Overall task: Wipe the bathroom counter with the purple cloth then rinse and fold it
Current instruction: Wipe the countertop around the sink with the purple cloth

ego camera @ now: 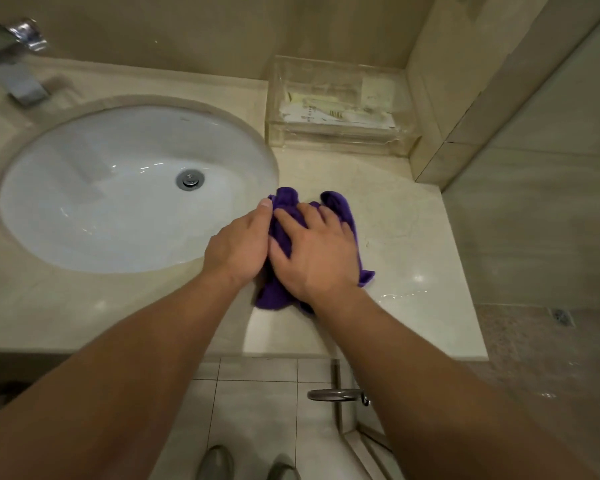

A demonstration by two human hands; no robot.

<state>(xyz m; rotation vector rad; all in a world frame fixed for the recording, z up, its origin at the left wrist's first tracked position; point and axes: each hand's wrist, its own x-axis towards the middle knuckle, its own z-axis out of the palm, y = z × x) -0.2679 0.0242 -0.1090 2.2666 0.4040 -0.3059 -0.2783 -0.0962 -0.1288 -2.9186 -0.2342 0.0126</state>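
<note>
The purple cloth [340, 206] lies bunched on the beige stone counter [413, 244], just right of the white oval sink [118, 188]. My right hand [317, 251] lies flat on top of the cloth with its fingers spread, pressing it down. At the cloth's left edge sits my left hand [241, 242]; its thumb points toward the sink and its fingers curl down onto the fabric beside my right hand. Most of the cloth is hidden under both hands.
A clear plastic box [340, 105] with packets stands at the back of the counter against the wall. A chrome faucet [13, 64] is at the far left. A glass panel [534, 202] bounds the counter's right end. Wet streaks shine near the front right edge.
</note>
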